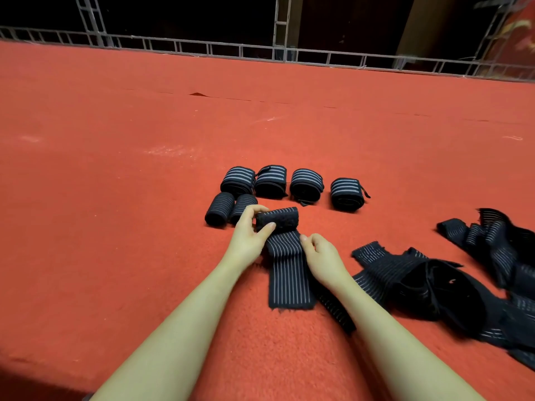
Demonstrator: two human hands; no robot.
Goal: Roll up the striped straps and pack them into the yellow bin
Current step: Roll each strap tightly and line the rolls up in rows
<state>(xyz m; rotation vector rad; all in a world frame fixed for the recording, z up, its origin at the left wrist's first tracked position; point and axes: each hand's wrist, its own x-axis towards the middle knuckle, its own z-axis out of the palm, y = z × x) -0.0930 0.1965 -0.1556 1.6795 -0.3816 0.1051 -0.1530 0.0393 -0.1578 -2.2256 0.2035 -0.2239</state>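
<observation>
Gripping the half-rolled strap (pixel 285 247): the roll end is pinched by the left hand (pixel 249 235), thumb on the near face, fingers curled over the far side. The strap's right edge, just below the roll, is pinched by the right hand (pixel 322 256); its grip is clenched on the fabric. The unrolled tail is laid flat on the red carpet (pixel 115 169), running back between the forearms.

Finished rolls counted: 6. Two narrow-striped rolls (pixel 230 208) are lying side by side, just left of the left hand. Four wide-striped rolls (pixel 291 185) are lined up in a row behind them, the rightmost set slightly apart.

A loose pile of unrolled straps (pixel 434 282) is heaped to the right, near the right forearm; the count cannot be told, as they are tangled. A metal truss frame (pixel 280 50) is seen along the carpet's far edge.
</observation>
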